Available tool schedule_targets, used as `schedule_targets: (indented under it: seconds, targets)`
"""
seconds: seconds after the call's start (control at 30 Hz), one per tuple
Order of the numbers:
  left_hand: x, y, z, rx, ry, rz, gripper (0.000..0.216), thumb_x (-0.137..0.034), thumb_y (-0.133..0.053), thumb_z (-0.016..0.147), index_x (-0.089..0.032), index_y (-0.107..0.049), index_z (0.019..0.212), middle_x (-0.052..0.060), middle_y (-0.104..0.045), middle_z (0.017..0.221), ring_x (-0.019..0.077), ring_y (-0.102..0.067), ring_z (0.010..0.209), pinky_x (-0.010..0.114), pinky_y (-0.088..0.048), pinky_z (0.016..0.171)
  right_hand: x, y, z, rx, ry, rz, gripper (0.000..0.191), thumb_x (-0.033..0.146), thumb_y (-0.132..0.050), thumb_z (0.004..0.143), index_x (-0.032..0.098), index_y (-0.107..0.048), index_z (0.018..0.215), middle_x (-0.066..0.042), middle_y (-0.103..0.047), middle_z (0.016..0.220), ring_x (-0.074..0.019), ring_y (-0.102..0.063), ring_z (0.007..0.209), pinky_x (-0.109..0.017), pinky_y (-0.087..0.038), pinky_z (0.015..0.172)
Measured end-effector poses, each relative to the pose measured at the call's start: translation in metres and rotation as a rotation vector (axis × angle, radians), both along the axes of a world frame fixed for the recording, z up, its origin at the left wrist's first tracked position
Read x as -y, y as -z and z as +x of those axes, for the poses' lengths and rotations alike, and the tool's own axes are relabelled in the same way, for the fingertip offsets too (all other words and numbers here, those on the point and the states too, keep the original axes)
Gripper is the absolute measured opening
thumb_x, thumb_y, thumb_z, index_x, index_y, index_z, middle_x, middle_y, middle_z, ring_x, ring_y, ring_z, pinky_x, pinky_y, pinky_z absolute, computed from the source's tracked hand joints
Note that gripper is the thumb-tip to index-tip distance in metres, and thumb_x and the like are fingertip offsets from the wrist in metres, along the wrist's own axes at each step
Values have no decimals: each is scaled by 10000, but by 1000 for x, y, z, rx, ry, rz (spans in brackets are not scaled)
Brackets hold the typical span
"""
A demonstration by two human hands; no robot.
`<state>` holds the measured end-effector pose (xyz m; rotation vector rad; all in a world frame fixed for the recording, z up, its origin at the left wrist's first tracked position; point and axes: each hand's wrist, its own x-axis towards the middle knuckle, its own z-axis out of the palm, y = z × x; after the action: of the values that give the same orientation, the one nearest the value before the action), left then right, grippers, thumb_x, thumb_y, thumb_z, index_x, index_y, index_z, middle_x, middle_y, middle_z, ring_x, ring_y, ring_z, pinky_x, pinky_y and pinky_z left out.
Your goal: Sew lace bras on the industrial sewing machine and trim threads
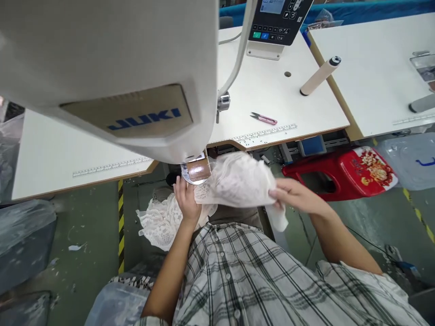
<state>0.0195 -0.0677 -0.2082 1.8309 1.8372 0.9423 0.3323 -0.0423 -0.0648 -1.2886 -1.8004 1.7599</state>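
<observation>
A white lace bra [243,181] is stretched sideways in front of me, its padded, rounded part toward the right. My right hand [295,194] pinches that right end between thumb and fingers, with a white strip hanging below. At the left end, my left hand [186,199] grips the lace edge close under the sewing machine's [163,149] head; its fingertips are partly hidden by a shiny plate [196,171]. More white lace [163,224] hangs in a loose bunch over my lap, left of and below my left hand.
Pink-handled thread snips [264,118] lie on the white worktable [238,95], behind a printed ruler strip. A control panel [275,22] and a beige thread cone [319,77] stand farther back. A red plastic container [340,174] is right of my right hand.
</observation>
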Motion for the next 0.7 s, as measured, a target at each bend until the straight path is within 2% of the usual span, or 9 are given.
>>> schedule_targets:
  seconds: [0.07,0.13,0.2,0.27,0.33,0.4,0.5,0.6,0.7]
  targets:
    - [1,3,13,-82,103,-27,468,-231,-538,924,-202,-567,1391,213,-515,1480,407,-357,1481,659,-232,1200,-11,16,31,372,178,83,437,563,-425,975,190,-545,782,-25,-604,642,-163,-598,590,-257,-478,560]
    - [7,8,30,-152,264,-112,563,-147,-519,888,-209,-514,1448,202,-480,1524,379,-371,1481,634,-269,1196,-19,36,47,770,164,102,354,458,-443,957,177,-580,792,-95,-667,732,-243,-665,714,-339,-528,669]
    - [15,11,36,-152,349,-189,574,-169,-525,881,-200,-493,1453,196,-450,1554,359,-386,1474,600,-329,1179,-23,58,47,967,83,117,249,361,-532,893,139,-646,907,-202,-715,954,-355,-693,941,-459,-543,826]
    - [26,12,21,-135,275,-240,476,-245,-529,897,-199,-548,1371,174,-493,1517,323,-438,1436,532,-385,1162,-24,79,32,941,51,250,372,328,-575,864,97,-635,1148,-276,-658,1225,-420,-618,1188,-548,-492,987]
    - [38,7,-14,-171,89,-294,385,-299,-497,919,-185,-586,1277,172,-563,1422,295,-497,1369,477,-415,1140,-23,100,6,814,46,479,547,372,-569,893,97,-521,1363,-275,-548,1420,-403,-507,1354,-568,-417,1111]
    - [53,-4,-58,-251,-154,-365,356,-331,-436,940,-146,-589,1202,211,-604,1294,316,-539,1288,493,-428,1101,-24,120,-25,656,21,649,646,437,-600,889,114,-460,1431,-260,-495,1483,-397,-457,1399,-583,-383,1150]
    - [76,-22,-114,-366,-459,-510,325,-417,-429,928,-145,-605,959,225,-638,1018,386,-601,1086,535,-471,943,-31,143,-66,557,-26,647,690,417,-677,825,100,-479,1405,-278,-494,1461,-436,-469,1365,-621,-396,1122]
    - [95,-31,-136,-378,-548,-698,345,-478,-549,851,-243,-482,608,101,-560,652,329,-616,748,398,-457,686,-36,145,-94,515,72,662,751,351,-674,807,76,-415,1456,-295,-458,1472,-454,-436,1382,-649,-370,1125]
    - [106,-40,-126,-323,-515,-786,432,-361,-544,844,-267,-305,496,20,-405,495,231,-514,559,306,-314,573,-27,124,-121,344,88,732,745,371,-593,892,132,-304,1536,-253,-389,1545,-404,-352,1457,-633,-326,1166]
